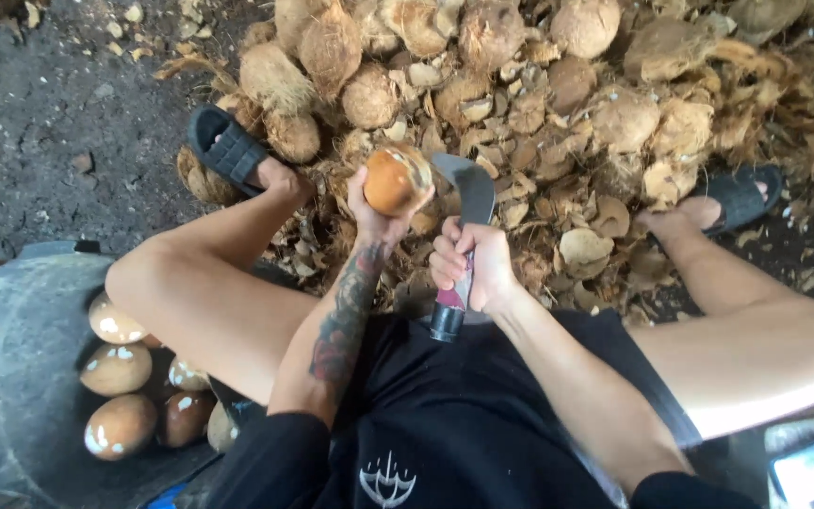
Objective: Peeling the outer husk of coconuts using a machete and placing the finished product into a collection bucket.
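Outdoor work area in even daylight: dark, damp ground strewn with husk chips, a large heap of brown coconut husks and shells along the far side, and a grey tub of peeled coconuts at lower left.

The underside of the coconut is hidden by the left hand; the grey tub is cut off by the left edge
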